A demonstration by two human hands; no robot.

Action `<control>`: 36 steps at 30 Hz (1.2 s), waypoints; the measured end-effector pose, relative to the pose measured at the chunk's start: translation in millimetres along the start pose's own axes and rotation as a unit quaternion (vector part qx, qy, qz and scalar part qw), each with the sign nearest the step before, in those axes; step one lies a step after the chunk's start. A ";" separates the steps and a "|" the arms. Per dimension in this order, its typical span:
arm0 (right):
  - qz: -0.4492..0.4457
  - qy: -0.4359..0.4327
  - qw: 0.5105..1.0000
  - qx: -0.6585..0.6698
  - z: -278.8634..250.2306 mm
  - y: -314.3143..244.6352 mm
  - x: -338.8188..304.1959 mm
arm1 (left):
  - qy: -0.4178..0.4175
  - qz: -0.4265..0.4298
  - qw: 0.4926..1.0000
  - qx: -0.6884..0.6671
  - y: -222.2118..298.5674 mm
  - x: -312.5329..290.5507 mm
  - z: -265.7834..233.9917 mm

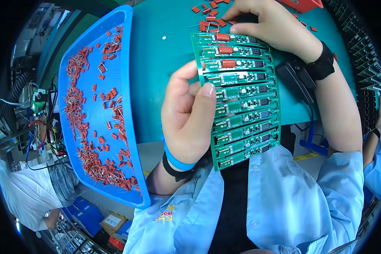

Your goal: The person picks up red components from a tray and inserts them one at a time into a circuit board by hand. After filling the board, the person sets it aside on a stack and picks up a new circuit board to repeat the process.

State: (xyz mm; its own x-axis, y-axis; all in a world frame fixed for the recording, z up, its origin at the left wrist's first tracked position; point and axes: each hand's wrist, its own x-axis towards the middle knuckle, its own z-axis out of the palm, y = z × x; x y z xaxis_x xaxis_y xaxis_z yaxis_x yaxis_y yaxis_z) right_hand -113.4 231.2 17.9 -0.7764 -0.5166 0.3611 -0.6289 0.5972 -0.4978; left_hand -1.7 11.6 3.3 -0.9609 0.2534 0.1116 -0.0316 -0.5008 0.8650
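My left hand (188,110) grips a green circuit board panel (246,112) by its left edge, thumb on top. The panel is made of several narrow boards side by side, held tilted over the table's front edge. A red film capacitor (228,64) sits on the third board from the far end, and the two boards beyond it carry one each. Past the panel's far end, my right hand (264,21) reaches to a pile of loose red capacitors (210,20). Its thumb and forefinger are apart, with a capacitor close to the fingertips; no grip on it shows.
A blue tray (133,106) full of scattered red capacitors stands at the left. A red bin (302,4) is at the far right edge of the green table (150,63). A black device with a cable (298,80) lies under my right forearm. Racked boards (360,51) line the right; other people are on both sides.
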 end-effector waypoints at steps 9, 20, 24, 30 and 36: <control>0.061 0.084 0.994 -0.015 -5.1 -11.3 -8.5 | -0.002 -0.007 1.000 0.010 -0.8 1.0 -1.8; 0.043 0.069 0.996 0.045 -30.7 -68.2 -12.0 | 0.050 0.014 0.999 0.012 -1.4 5.0 2.8; -0.008 0.069 0.998 0.012 -29.8 -65.4 -10.8 | 0.039 0.021 0.999 0.008 -3.4 3.1 -0.5; -0.011 0.065 0.998 0.001 -28.3 -77.7 -17.5 | 0.027 0.031 0.999 0.003 -3.8 -2.0 -2.0; -0.029 0.029 0.999 -0.009 -33.4 -79.6 -16.4 | 0.017 0.038 0.999 0.003 -3.4 -1.5 -1.6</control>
State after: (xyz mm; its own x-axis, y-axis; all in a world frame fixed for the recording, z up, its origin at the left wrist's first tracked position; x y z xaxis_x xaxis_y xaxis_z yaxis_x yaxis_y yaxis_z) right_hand -52.0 212.7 77.9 -0.7396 -0.5146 0.4338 -0.6729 0.5786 -0.4609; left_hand -0.6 11.6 -0.7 -0.9695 0.1861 0.1595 0.0427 -0.5125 0.8576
